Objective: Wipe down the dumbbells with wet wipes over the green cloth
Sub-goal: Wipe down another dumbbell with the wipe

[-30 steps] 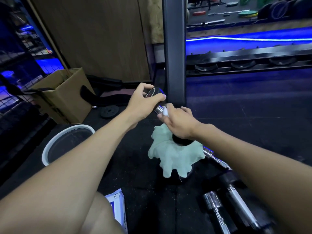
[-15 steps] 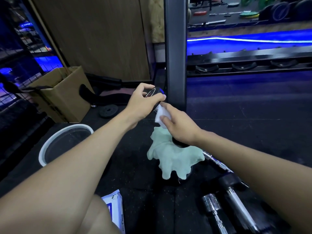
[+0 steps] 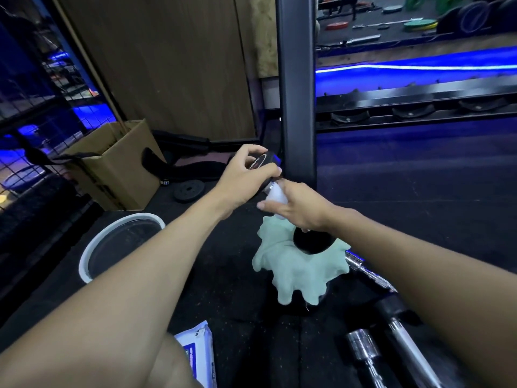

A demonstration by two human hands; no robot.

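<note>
Over green cloth (image 3: 296,270), dumbbell (image 3: 312,242) seemingly upright, tilted.

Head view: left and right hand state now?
Left hand: grips the black round top end of the upright dumbbell.
Right hand: holds the white wet wipe around the dumbbell's handle.

Head view. Dumbbell (image 3: 312,242) stands tilted on the green cloth (image 3: 296,271), lower black head resting in the cloth's middle. Left hand (image 3: 246,180) grips the upper black head from above. Right hand (image 3: 299,205) holds a white wet wipe (image 3: 275,195) wrapped round the handle just below that head. Cloth lies on the dark rubber floor (image 3: 229,289). White-rimmed bucket (image 3: 85,261) to the left; wipes packet (image 3: 200,354) at the near edge; chrome bars (image 3: 363,351) at lower right. Cardboard box (image 3: 112,169) at far left.
</note>
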